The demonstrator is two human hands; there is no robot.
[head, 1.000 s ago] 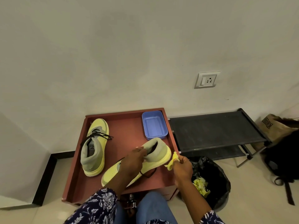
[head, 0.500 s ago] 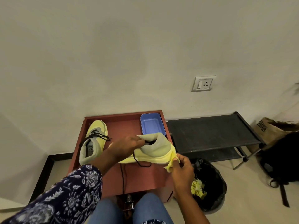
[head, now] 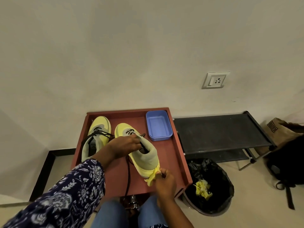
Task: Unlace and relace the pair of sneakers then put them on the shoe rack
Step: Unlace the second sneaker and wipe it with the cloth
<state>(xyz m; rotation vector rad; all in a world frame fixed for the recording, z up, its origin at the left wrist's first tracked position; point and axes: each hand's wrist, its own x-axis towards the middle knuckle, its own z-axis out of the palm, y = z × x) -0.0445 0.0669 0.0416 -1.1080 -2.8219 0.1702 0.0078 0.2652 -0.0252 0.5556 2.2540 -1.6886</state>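
Observation:
Two yellow-green sneakers with black laces sit side by side on a red-brown tray table [head: 174, 165], toes toward the wall. My left hand [head: 123, 146] grips the tongue and collar of the right sneaker [head: 144, 158]; a loose black lace [head: 128, 176] hangs from it toward me. My right hand [head: 164, 180] pinches a crumpled yellow paper scrap [head: 151, 177] at that sneaker's heel. The left sneaker [head: 97, 135] lies untouched, its lace tied loosely. The black shoe rack [head: 218, 132] stands to the right of the tray.
A blue plastic tub [head: 158, 125] sits in the tray's far right corner. A black-lined bin [head: 212, 186] with yellow paper stands below the rack. A brown paper bag [head: 279, 130] and a dark backpack [head: 289, 165] lie at far right. My knees are under the tray's near edge.
The right sneaker was turned from lying crosswise to pointing toe-first at the wall, beside the other one. My right hand stayed at its heel with the yellow paper.

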